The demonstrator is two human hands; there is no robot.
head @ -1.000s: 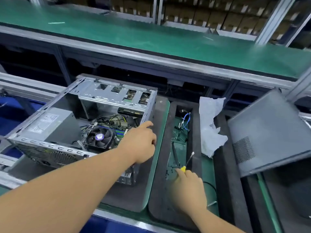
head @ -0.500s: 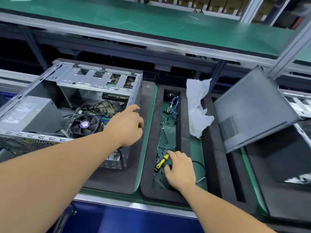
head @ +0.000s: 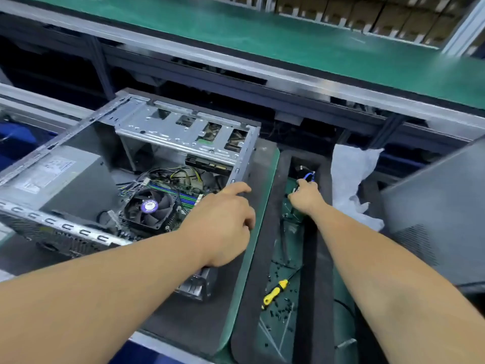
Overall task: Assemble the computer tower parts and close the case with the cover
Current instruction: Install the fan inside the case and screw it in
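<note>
The right hand (head: 305, 197) has let go of the yellow-and-black-handled screwdriver (head: 275, 292), which now lies loose among small black screws (head: 284, 310) at the 6 o'clock end of the narrow dark-foam parts tray (head: 311, 258). That hand has reached up to the tray's 12 o'clock end, where its fingers are curled at a small part with a blue wire (head: 309, 175); whether they already pinch it cannot be told. In my judgement the screwing pause means another component is being fetched for the case, so the closing step is still some way off.

The left hand (head: 223, 224) is where it was a moment ago, resting on the 3 o'clock edge of the open grey steel computer tower case (head: 183, 132), forefinger stretched out, the other fingers loosely bent and holding nothing. The case lies on its side at 9 o'clock on a dark foam mat (head: 259, 164), with the black round cooling fan (head: 148, 207) and the grey boxed power supply (head: 52, 177) exposed inside. The dark grey vented side cover (head: 433, 219) leans at 3 o'clock, well apart from the case, with crumpled white wrapping (head: 349, 179) between it and the tray.

All of this sits on a green-matted table (head: 236, 298). Beyond, at 12 o'clock, runs a green conveyor belt (head: 262, 30) in an aluminium frame, with stacked cartons behind it.
</note>
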